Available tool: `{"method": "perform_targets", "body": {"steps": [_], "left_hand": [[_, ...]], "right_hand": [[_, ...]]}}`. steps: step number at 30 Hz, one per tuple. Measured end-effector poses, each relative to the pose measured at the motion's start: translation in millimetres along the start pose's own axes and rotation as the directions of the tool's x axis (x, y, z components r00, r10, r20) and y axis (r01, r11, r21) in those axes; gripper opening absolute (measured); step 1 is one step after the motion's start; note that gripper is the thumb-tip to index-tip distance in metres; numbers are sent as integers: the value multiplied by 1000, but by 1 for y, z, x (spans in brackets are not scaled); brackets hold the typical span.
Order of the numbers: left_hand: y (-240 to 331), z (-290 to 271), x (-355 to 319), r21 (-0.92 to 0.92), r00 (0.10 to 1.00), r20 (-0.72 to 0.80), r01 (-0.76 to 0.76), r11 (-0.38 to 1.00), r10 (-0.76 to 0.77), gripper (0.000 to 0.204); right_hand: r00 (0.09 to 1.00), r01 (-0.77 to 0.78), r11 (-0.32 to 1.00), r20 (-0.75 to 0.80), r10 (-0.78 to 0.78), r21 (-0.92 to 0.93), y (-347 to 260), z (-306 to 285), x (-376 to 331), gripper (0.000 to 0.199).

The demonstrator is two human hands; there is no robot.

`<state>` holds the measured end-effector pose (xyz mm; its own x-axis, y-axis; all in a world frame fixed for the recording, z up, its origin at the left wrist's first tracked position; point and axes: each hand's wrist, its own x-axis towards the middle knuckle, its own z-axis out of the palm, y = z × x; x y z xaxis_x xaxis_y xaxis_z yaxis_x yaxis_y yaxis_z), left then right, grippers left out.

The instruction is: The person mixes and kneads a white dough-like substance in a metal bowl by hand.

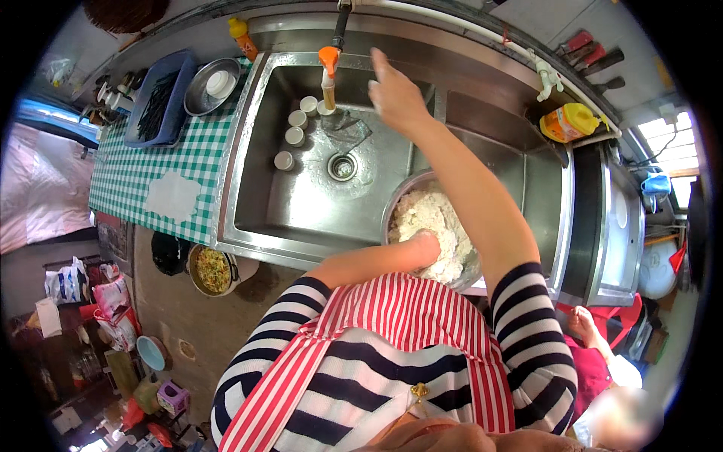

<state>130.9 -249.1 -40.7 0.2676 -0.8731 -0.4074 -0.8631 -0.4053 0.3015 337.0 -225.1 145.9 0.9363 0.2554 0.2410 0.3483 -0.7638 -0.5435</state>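
A large metal bowl (389,215) at the sink holds a lumpy white doughy mix (444,218). My left hand (425,248) presses into the mix, its fingers hidden from sight. Raised over the sink, my right hand (398,96) has its fingers stretched out and holds nothing. It is to the right of the tap's orange top (328,57), apart from it. Under the tap, a grey cloth (346,133) lies in the steel sink basin (263,192), with several small white cups (298,119) along its left.
Left of the sink, a green checked cloth (113,184) carries a blue tub (181,71) and a metal basin (197,98). A pot of chopped food (212,270) stands below. A yellow jug (568,123) sits right. Another person's hand (581,322) shows lower right.
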Motion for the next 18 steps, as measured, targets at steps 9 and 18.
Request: {"method": "perform_targets", "body": {"steps": [9, 18], "left_hand": [[2, 0, -1, -55, 992, -119, 25, 998, -31, 16], [5, 20, -5, -68, 921, -385, 36, 997, -60, 15]], "right_hand": [[990, 132, 987, 36, -136, 86, -29, -9, 16, 67], [993, 119, 984, -6, -121, -136, -33, 43, 51, 48]]}}
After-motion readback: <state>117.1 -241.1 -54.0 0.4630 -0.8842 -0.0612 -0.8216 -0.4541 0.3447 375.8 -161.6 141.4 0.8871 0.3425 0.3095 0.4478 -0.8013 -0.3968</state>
